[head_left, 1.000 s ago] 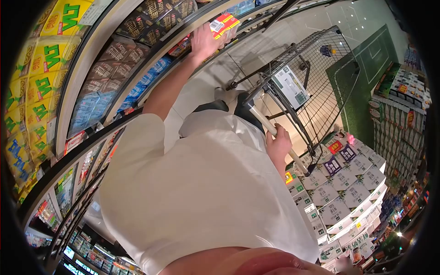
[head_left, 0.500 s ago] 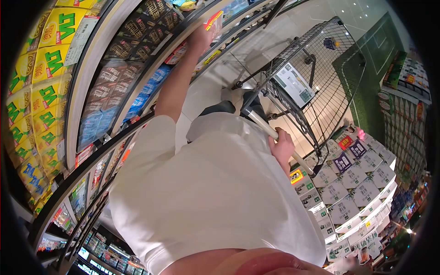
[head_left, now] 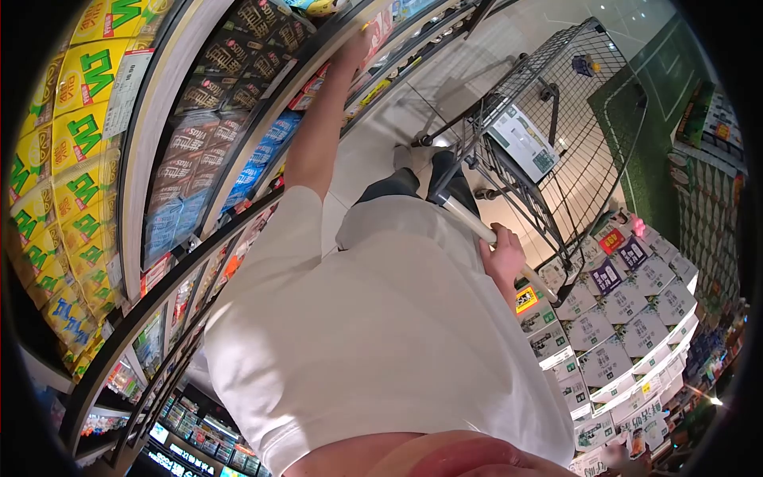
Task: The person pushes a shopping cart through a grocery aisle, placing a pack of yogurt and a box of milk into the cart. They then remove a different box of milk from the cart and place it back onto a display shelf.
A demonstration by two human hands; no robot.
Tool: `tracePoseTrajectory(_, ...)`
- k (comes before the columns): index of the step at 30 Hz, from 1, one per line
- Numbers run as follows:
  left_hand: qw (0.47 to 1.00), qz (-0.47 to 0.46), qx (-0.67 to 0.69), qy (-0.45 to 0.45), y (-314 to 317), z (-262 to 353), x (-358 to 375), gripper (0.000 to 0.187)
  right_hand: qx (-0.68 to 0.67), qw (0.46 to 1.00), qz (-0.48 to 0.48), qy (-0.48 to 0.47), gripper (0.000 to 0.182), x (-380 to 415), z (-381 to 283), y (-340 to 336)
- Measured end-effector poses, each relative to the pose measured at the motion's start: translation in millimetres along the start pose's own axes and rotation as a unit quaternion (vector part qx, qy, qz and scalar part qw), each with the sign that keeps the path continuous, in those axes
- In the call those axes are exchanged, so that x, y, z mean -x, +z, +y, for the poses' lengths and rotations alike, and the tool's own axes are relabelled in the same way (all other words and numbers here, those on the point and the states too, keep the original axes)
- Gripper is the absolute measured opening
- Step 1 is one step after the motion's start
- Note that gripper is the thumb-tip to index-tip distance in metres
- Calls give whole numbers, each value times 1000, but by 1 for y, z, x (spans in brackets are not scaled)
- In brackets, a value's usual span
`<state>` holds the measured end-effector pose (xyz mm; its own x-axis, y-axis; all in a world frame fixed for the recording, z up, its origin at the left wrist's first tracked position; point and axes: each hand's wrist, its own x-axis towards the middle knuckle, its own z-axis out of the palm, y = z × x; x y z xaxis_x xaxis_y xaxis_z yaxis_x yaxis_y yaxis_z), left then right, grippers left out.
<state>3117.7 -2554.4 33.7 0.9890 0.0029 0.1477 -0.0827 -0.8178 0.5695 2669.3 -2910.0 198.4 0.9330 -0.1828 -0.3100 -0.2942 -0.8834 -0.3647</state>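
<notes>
– While reaching with the left hand [head_left: 350, 52], holding anything there?

– Yes, holding a small red-and-white printed pack [head_left: 380, 33] beside the long, curved beige shelf edge [head_left: 318, 60], and closing the fingers on it, though blurring too much for telling each finger's place.

– And doing what with the right hand [head_left: 502, 254]?

– Wrapping the fingers around the pale, bar-shaped handle [head_left: 467, 219] of a dark wire shopping cart [head_left: 608, 119], well apart from the pack.

– Seeing anything in the cart?

– Seeing a flat white-and-green printed panel [head_left: 520, 141] near the handle and a small blue-and-yellow item [head_left: 586, 65] toward the far end.

– And standing near what else?

– Standing between shelves bearing glossy black packs [head_left: 246, 48], shiny brown packs [head_left: 195, 151] and bright yellow packs [head_left: 83, 75] on one side, and stacked white cardboard cartons [head_left: 608, 362] on the other.
</notes>
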Motion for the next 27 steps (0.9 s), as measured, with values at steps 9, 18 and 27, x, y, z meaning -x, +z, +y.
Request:
tracePoseTrajectory(9, 996, -15, -33, 77, -13, -21, -1, 67, 16, 999, -27, 16, 41, 4, 17, 8)
tracePoseTrajectory(18, 990, -122, 63, -34, -2, -74, 19, 83, 15, 1000, 3, 9, 35, 1, 5, 1)
tracePoseTrajectory(27, 998, 17, 33, 41, 72, -139, 2, 67, 16, 999, 30, 7, 29, 1, 2, 2)
